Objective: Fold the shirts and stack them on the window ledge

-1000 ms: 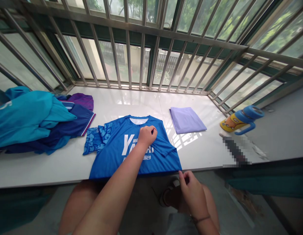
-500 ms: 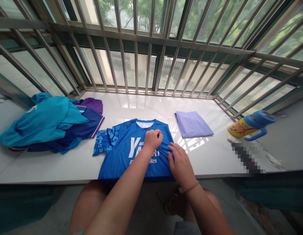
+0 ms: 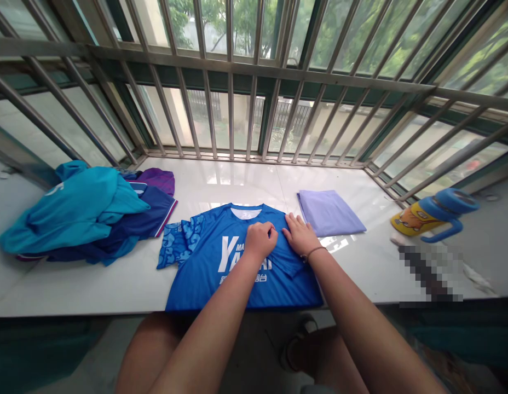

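A blue T-shirt [image 3: 241, 295] with white lettering lies front up, its collar toward the window. The patterned sleeve on the left is spread out; at the right, cloth is creased across the front. My left hand [image 3: 260, 241] rests on the shirt's chest with its fingers curled closed; whether cloth is inside is hidden. My right hand [image 3: 301, 236], a thin band at its wrist, lies with fingers stretched out on the shirt's right shoulder. Just beyond it is a folded lavender cloth [image 3: 334, 213].
A heap of teal and navy clothes [image 3: 85, 213], with a purple piece [image 3: 159, 180] behind, lies at left. At right lies a yellow and blue bottle [image 3: 434, 213] with a handle, near a blurred-out dark item [image 3: 428, 273]. Metal bars [image 3: 231, 115] line the window behind the white ledge [image 3: 126, 290].
My right hand has moved up from the shirt's right side to its shoulder and flattened. The shirt's lower right part now spreads further right. My left hand stays on the chest.
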The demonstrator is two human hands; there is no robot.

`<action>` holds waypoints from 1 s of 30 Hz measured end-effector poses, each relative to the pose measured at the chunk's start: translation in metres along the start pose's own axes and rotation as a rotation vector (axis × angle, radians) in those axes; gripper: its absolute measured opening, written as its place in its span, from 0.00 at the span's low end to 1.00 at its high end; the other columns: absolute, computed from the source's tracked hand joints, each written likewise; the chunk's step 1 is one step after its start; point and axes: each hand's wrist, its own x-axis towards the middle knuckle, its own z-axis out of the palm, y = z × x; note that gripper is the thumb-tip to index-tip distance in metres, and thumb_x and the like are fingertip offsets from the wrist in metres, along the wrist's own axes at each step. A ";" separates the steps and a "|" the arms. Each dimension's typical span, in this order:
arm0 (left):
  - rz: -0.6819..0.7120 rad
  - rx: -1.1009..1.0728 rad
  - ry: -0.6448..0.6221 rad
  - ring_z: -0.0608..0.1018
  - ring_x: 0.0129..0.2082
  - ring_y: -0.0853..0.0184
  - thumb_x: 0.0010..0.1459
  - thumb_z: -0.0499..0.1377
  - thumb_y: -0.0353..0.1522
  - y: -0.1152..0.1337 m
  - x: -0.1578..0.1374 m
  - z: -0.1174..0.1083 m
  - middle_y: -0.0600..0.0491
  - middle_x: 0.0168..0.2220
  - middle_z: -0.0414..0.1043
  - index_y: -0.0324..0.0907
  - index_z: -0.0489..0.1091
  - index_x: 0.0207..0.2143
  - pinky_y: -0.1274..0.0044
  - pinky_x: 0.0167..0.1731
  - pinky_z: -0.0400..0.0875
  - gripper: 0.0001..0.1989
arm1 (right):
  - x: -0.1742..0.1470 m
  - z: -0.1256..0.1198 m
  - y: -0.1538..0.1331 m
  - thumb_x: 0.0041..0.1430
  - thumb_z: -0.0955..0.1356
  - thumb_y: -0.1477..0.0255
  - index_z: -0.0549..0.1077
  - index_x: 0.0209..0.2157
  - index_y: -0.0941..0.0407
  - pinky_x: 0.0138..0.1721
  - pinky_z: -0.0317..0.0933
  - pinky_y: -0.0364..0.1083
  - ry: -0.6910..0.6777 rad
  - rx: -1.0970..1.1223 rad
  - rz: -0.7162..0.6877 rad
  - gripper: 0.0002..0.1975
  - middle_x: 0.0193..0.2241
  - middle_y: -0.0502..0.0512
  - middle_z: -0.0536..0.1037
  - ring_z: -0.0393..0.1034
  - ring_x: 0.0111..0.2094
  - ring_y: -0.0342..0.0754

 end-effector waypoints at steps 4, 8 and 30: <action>0.002 -0.014 -0.003 0.83 0.42 0.59 0.68 0.59 0.29 0.000 0.000 -0.001 0.51 0.36 0.84 0.46 0.80 0.36 0.69 0.46 0.70 0.10 | 0.002 -0.008 0.025 0.77 0.60 0.67 0.64 0.74 0.65 0.72 0.59 0.65 0.084 0.007 0.035 0.31 0.76 0.74 0.62 0.58 0.76 0.68; 0.001 -0.033 0.000 0.83 0.43 0.59 0.67 0.59 0.29 0.000 0.000 -0.001 0.52 0.37 0.84 0.46 0.80 0.37 0.69 0.47 0.70 0.10 | -0.044 -0.012 0.012 0.77 0.58 0.70 0.68 0.70 0.64 0.72 0.61 0.61 0.287 0.095 -0.138 0.27 0.71 0.72 0.70 0.62 0.73 0.63; -0.031 -0.095 -0.014 0.84 0.43 0.60 0.66 0.59 0.29 -0.005 0.002 0.001 0.51 0.37 0.86 0.47 0.83 0.37 0.70 0.50 0.73 0.11 | -0.114 0.017 -0.049 0.78 0.62 0.62 0.73 0.68 0.59 0.71 0.57 0.64 0.313 0.132 -0.203 0.26 0.70 0.68 0.72 0.63 0.72 0.64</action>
